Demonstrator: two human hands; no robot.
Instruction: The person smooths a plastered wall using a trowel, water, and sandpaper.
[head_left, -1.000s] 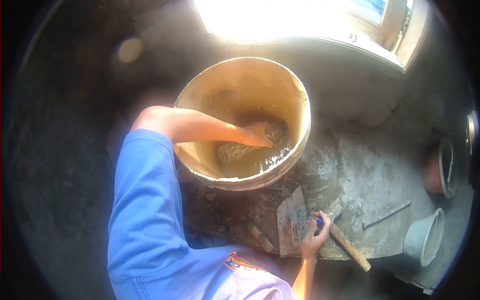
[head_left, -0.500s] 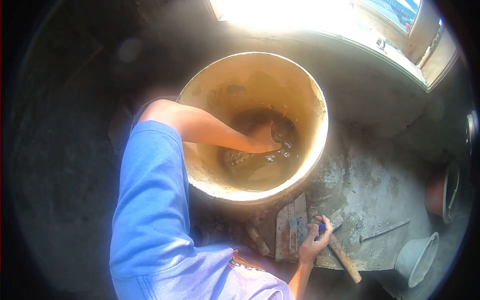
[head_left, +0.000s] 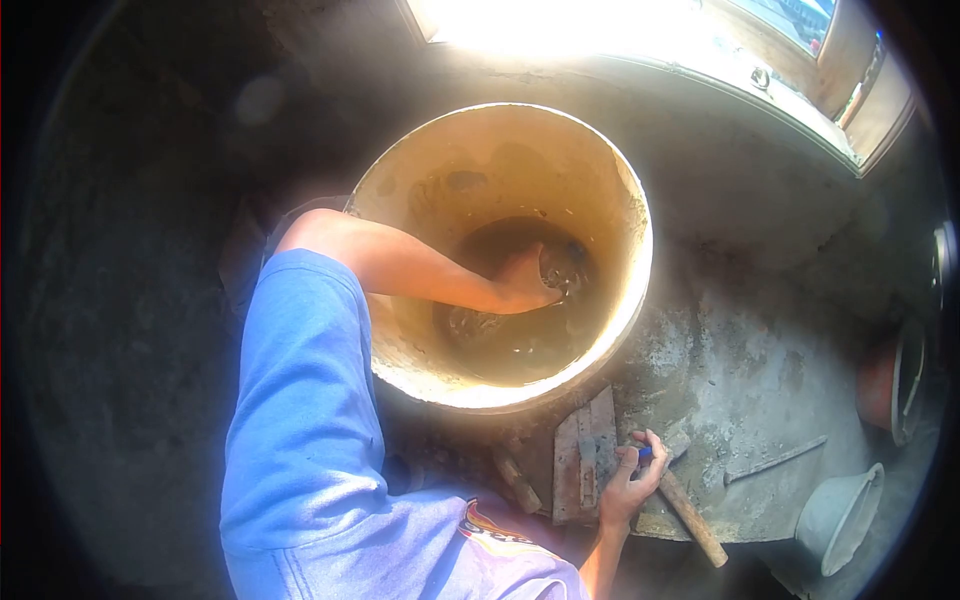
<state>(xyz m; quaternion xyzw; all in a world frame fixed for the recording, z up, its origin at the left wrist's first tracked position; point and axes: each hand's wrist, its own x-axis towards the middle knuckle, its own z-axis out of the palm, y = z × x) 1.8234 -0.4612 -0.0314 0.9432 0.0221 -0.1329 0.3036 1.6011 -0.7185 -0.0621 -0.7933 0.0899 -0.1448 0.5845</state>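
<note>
My left arm reaches over the rim of a large yellowish bucket (head_left: 643,250). My left hand (head_left: 528,280) is down in the murky brown water (head_left: 520,355), and its fingers are hidden under the surface. Ripples and a little froth show around it. Low on the right, my right hand (head_left: 630,485) has its fingers curled round a small blue object (head_left: 645,452), too small to name. Just beside that hand lies a hammer with a wooden handle (head_left: 695,520). On its other side is a wooden float (head_left: 570,465) with a grey handle piece.
A thin metal rod (head_left: 775,460) lies on the stained grey surface (head_left: 720,380) to the right. A grey bowl-shaped tub (head_left: 840,520) and a reddish bucket (head_left: 880,385) stand at the far right. Bright light comes through a window frame (head_left: 780,100) at the top.
My left hand remains in the water, with the ripples shifted and the glints fewer. My right hand keeps its grip on the blue object. The view has shifted very slightly.
</note>
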